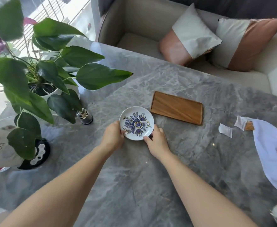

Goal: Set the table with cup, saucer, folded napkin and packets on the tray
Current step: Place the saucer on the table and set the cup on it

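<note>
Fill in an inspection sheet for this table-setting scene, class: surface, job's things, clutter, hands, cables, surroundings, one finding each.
Surface: grey marble-look table, glossy.
Job's things: floral saucer held at the tray's left end; wooden tray bare; white napkin unfolded at the right edge; two white packets and a brown packet beside it; cup not clearly seen.
Clutter: toothpick holder; potted plant; black-and-white object under the leaves.
Hands: left hand and right hand grip the saucer's near rim.
Cables: nothing seen.
Surroundings: beige sofa with two cushions.
</note>
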